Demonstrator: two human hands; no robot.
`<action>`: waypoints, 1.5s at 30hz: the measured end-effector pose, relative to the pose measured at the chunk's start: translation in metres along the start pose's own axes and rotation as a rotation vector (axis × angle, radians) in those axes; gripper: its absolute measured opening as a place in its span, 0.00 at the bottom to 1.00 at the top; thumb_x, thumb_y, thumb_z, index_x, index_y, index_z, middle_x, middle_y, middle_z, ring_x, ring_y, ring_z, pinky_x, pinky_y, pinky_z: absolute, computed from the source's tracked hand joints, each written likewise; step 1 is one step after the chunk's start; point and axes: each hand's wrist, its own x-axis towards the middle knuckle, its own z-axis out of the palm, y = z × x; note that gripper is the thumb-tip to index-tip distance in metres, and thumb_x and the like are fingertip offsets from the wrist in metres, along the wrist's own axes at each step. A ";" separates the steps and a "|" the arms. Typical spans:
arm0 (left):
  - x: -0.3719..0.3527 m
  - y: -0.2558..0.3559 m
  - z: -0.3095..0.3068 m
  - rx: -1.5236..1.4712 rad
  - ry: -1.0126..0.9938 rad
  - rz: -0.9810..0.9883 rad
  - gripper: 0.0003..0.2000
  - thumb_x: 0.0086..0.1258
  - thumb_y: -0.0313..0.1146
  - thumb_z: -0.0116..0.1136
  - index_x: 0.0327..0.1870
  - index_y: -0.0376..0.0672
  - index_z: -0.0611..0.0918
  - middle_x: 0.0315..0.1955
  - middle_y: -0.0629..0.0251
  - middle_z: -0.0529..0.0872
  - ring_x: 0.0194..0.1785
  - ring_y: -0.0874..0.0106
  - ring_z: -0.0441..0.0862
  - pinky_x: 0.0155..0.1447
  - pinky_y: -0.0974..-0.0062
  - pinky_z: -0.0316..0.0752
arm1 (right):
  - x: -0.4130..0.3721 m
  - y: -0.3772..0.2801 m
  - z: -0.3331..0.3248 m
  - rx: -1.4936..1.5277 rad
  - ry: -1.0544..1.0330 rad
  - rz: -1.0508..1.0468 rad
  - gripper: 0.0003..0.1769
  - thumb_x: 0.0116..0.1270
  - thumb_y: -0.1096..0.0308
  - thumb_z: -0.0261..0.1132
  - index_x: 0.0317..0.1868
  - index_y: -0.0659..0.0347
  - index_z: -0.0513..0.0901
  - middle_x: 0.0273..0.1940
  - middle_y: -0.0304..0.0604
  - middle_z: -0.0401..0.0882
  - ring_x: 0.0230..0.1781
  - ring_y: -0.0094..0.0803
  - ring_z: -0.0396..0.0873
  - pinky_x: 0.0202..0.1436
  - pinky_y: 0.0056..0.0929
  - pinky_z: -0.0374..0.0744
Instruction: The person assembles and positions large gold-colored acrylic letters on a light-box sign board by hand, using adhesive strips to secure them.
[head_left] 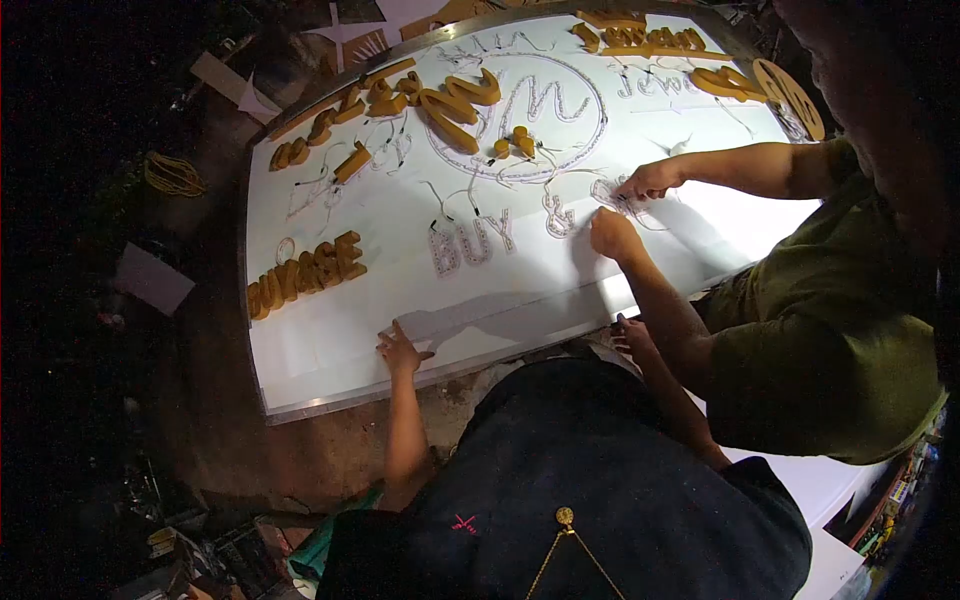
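My left hand point(402, 352) rests with spread fingers on the front part of a large white board point(330, 350), holding nothing. At the board's front edge, beside the co-worker's forearm, is my right hand point(634, 340). Its fingers look apart; a small dark spot shows by one fingertip, too small to name. Ahead of my hands, outlined letters reading BUY point(470, 245) and an ampersand point(558, 215) lie on the board, with thin wires. Golden raised letters point(305, 275) stand to the left of them.
A co-worker in an olive shirt point(840, 350) leans in from the right. That person's hands point(655, 180) work at the outlined letters after the ampersand. More golden letters point(460, 105) and a round golden piece point(788, 100) lie farther back. Dark clutter surrounds the board.
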 end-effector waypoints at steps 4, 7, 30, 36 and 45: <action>0.015 -0.005 0.011 0.086 -0.011 0.015 0.65 0.39 0.58 0.74 0.72 0.45 0.38 0.67 0.30 0.43 0.67 0.33 0.50 0.65 0.47 0.59 | 0.090 -0.095 -0.027 -0.857 0.184 -0.638 0.10 0.53 0.63 0.57 0.23 0.59 0.81 0.26 0.47 0.78 0.30 0.39 0.78 0.33 0.36 0.78; 0.015 -0.002 0.006 0.103 -0.050 0.006 0.65 0.39 0.58 0.74 0.72 0.44 0.38 0.67 0.30 0.44 0.67 0.34 0.50 0.66 0.48 0.58 | 0.141 -0.123 -0.038 -1.062 0.256 -0.814 0.10 0.52 0.66 0.57 0.19 0.60 0.80 0.24 0.48 0.78 0.30 0.41 0.79 0.31 0.36 0.78; 0.001 0.002 -0.005 0.078 -0.034 0.084 0.64 0.40 0.56 0.74 0.71 0.36 0.39 0.67 0.34 0.45 0.70 0.39 0.46 0.69 0.48 0.49 | 0.121 -0.154 -0.029 -1.279 0.244 -0.933 0.10 0.52 0.69 0.58 0.17 0.58 0.83 0.23 0.44 0.82 0.25 0.39 0.81 0.30 0.36 0.78; -0.008 0.010 -0.014 0.059 -0.068 -0.004 0.66 0.40 0.58 0.73 0.70 0.35 0.37 0.66 0.30 0.49 0.71 0.41 0.44 0.68 0.46 0.49 | 0.134 -0.164 -0.029 -1.175 0.248 -0.756 0.09 0.51 0.65 0.59 0.21 0.57 0.84 0.25 0.47 0.82 0.29 0.42 0.82 0.33 0.37 0.80; -0.008 0.008 -0.014 0.085 -0.057 0.050 0.64 0.42 0.58 0.72 0.71 0.34 0.40 0.67 0.32 0.48 0.70 0.40 0.46 0.67 0.46 0.49 | 0.149 -0.150 -0.033 -0.972 0.282 -0.692 0.11 0.52 0.65 0.57 0.20 0.61 0.83 0.25 0.49 0.82 0.28 0.47 0.82 0.33 0.41 0.80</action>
